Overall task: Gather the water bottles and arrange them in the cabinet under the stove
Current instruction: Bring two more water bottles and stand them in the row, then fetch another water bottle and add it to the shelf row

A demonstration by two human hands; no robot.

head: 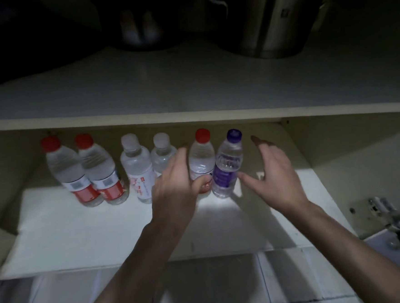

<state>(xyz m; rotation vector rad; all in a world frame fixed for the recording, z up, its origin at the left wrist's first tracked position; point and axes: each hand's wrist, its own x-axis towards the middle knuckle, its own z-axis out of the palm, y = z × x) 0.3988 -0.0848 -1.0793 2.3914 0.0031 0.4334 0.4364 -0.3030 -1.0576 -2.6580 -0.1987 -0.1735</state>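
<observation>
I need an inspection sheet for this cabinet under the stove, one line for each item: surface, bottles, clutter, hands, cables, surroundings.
Surface: white cabinet floor, lit in the middle, dim at the sides.
Job's things: six water bottles upright in a row at the back: two red-capped bottles at left, two white-capped bottles, one red-capped bottle, one purple-capped bottle.
Clutter: nothing seen.
Hands: left hand has its thumb against the single red-capped bottle; right hand is open, beside the purple-capped bottle, apart from it.
Cables: nothing seen.
Surroundings: shelf above carries a steel pot and dark cookware; door hinge at right; tiled floor below.
</observation>
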